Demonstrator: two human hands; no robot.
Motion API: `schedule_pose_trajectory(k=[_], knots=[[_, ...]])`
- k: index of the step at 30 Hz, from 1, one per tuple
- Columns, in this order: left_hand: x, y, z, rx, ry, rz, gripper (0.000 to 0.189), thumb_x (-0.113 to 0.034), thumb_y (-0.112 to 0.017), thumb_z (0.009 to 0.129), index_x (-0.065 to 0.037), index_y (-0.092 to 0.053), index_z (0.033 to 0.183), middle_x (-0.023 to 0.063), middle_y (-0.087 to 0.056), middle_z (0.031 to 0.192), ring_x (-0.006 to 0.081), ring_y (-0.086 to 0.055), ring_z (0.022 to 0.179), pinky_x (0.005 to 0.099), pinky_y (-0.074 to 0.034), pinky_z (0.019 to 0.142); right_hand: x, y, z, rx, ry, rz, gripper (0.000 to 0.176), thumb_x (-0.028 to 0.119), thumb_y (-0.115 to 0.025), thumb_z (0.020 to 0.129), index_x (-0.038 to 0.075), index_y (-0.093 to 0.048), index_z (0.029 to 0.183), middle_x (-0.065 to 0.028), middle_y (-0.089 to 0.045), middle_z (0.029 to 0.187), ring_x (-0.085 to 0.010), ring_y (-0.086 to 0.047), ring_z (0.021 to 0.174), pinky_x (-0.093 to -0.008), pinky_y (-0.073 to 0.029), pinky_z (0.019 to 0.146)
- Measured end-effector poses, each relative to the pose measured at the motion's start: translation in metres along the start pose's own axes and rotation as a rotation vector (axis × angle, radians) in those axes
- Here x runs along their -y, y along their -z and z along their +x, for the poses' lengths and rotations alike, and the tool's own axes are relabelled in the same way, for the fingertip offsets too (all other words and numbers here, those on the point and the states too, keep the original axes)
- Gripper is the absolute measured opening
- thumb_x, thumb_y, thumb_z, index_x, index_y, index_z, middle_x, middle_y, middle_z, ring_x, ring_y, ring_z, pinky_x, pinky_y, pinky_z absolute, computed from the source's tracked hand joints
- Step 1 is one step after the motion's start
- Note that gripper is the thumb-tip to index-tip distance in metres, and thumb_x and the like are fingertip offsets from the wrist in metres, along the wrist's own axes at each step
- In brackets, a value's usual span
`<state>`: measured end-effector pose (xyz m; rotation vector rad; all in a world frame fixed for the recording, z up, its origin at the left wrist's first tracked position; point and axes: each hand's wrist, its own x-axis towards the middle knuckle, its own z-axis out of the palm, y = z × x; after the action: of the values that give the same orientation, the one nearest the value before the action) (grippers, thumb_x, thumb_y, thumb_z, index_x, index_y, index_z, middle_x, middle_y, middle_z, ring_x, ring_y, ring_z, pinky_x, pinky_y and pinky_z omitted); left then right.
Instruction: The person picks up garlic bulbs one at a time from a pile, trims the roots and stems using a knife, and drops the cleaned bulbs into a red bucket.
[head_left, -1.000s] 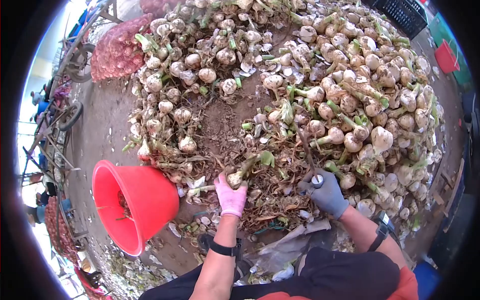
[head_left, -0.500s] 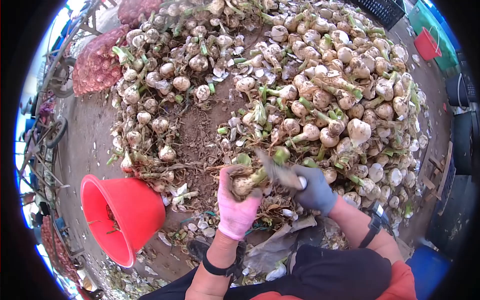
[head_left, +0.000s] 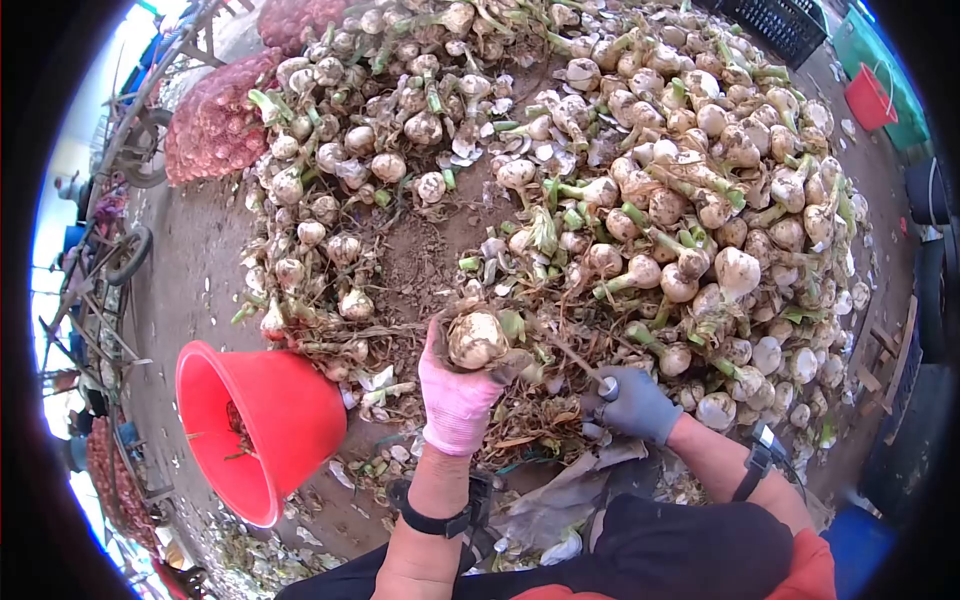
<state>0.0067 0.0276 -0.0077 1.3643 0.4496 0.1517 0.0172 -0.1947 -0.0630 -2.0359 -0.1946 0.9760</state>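
In my left hand [head_left: 462,390], which wears a pink glove dirty at the fingers, rests a pale, round, soil-stained bulb [head_left: 477,340]. The fingers curl round its sides, and a rounded end faces up. My right hand [head_left: 632,405], in a grey-blue glove, grips a knife [head_left: 568,350]; the thin blade points up and left toward the bulb, apart from it. Most of the knife's handle is hidden in the fist. Dry leaves and roots [head_left: 530,415] lie under and between both hands.
A large heap of stemmed bulbs [head_left: 690,200] spreads ahead and right; another group of bulbs [head_left: 330,170] lies left. A red bucket [head_left: 300,410] leans on its side at my left. Farther off are a filled red mesh bag [head_left: 220,125] and a black crate [head_left: 775,30].
The bulb has turned in my left hand; its green stem, earlier pointing at the knife, no longer shows. The knife has moved down and away from the bulb with my right hand.
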Motion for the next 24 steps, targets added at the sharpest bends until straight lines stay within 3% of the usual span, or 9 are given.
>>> schedule_pose_trajectory(k=[4, 8, 10, 14, 16, 18, 20, 22, 24], knots=[[-0.003, -0.003, -0.005, 0.044, 0.125, -0.179, 0.077, 0.009, -0.080, 0.062, -0.001, -0.043, 0.129, 0.0066, -0.061, 0.111, 0.0164, -0.061, 0.099, 0.0321, -0.052, 0.089, 0.028, 0.017, -0.001, -0.169, 0.084, 0.049, 0.016, 0.012, -0.072, 0.076, 0.002, -0.063, 0.084, -0.0123, -0.062, 0.068, -0.0206, -0.058, 0.060, -0.0332, -0.047, 0.060], [0.011, 0.000, -0.009, 0.156, 0.023, 0.157, 0.081, 0.011, -0.073, 0.070, -0.002, -0.034, 0.140, 0.0091, -0.058, 0.118, 0.0164, -0.060, 0.104, 0.0309, -0.052, 0.088, 0.069, 0.025, -0.012, -0.258, 0.365, -0.043, 0.019, 0.015, -0.068, 0.075, 0.009, -0.063, 0.092, -0.0146, -0.065, 0.077, -0.0350, -0.064, 0.074, -0.0400, -0.050, 0.062], [0.015, 0.002, -0.013, 0.134, 0.254, -0.290, 0.087, 0.007, -0.072, 0.074, -0.003, -0.023, 0.145, 0.0086, -0.060, 0.112, 0.0167, -0.061, 0.101, 0.0300, -0.052, 0.087, 0.076, 0.027, -0.013, -0.214, 0.464, -0.261, 0.019, 0.013, -0.067, 0.072, 0.009, -0.059, 0.089, -0.0141, -0.062, 0.075, -0.0362, -0.063, 0.073, -0.0425, -0.048, 0.060], [0.029, 0.005, -0.025, 0.314, -0.091, 0.269, 0.094, 0.004, -0.068, 0.080, -0.005, -0.006, 0.149, 0.0090, -0.065, 0.096, 0.0160, -0.065, 0.086, 0.0292, -0.054, 0.078, 0.084, 0.023, -0.016, -0.192, 0.537, -0.285, 0.018, 0.013, -0.065, 0.072, 0.009, -0.056, 0.087, -0.0131, -0.062, 0.076, -0.0352, -0.063, 0.074, -0.0429, -0.049, 0.060], [0.020, 0.004, -0.024, 0.188, 0.246, -0.049, 0.067, -0.020, -0.067, 0.088, -0.005, -0.031, 0.142, 0.0104, -0.067, 0.094, 0.0195, -0.067, 0.082, 0.0330, -0.055, 0.076, 0.083, 0.019, -0.018, -0.155, 0.550, -0.313, 0.018, 0.014, -0.065, 0.073, 0.008, -0.055, 0.087, -0.0128, -0.062, 0.075, -0.0345, -0.063, 0.073, -0.0427, -0.049, 0.060], [-0.005, 0.001, -0.018, 0.155, 0.860, -0.965, 0.051, -0.049, -0.055, 0.092, -0.007, -0.054, 0.122, 0.0108, -0.068, 0.094, 0.0246, -0.068, 0.083, 0.0386, -0.056, 0.076, 0.080, 0.016, -0.018, -0.118, 0.561, -0.341, 0.019, 0.016, -0.066, 0.073, 0.008, -0.055, 0.087, -0.0125, -0.061, 0.075, -0.0338, -0.063, 0.072, -0.0425, -0.049, 0.060], [0.004, -0.001, -0.021, 0.207, 0.840, -1.091, 0.061, -0.064, -0.038, 0.092, -0.009, -0.061, 0.106, 0.0110, -0.068, 0.095, 0.0274, -0.068, 0.082, 0.0426, -0.056, 0.077, 0.073, 0.013, -0.012, -0.176, 0.596, -0.386, 0.021, 0.019, -0.067, 0.074, 0.008, -0.054, 0.087, -0.0116, -0.061, 0.073, -0.0324, -0.063, 0.070, -0.0418, -0.049, 0.058], [-0.008, -0.013, -0.031, 0.108, 0.198, 0.032, 0.059, -0.061, -0.039, 0.094, -0.008, -0.060, 0.108, 0.0100, -0.068, 0.092, 0.0263, -0.067, 0.079, 0.0408, -0.056, 0.077, 0.072, 0.011, -0.010, -0.193, 0.608, -0.396, 0.021, 0.020, -0.067, 0.074, 0.008, -0.054, 0.087, -0.0110, -0.060, 0.072, -0.0321, -0.063, 0.069, -0.0415, -0.049, 0.057], [-0.018, -0.020, -0.034, 0.074, 0.312, -0.186, 0.050, -0.053, -0.044, 0.095, -0.008, -0.060, 0.106, 0.0098, -0.068, 0.091, 0.0255, -0.067, 0.080, 0.0391, -0.056, 0.077, 0.066, 0.011, -0.005, -0.211, 0.618, -0.406, 0.022, 0.020, -0.068, 0.074, 0.009, -0.054, 0.087, -0.0104, -0.060, 0.071, -0.0319, -0.063, 0.068, -0.0412, -0.049, 0.057]])
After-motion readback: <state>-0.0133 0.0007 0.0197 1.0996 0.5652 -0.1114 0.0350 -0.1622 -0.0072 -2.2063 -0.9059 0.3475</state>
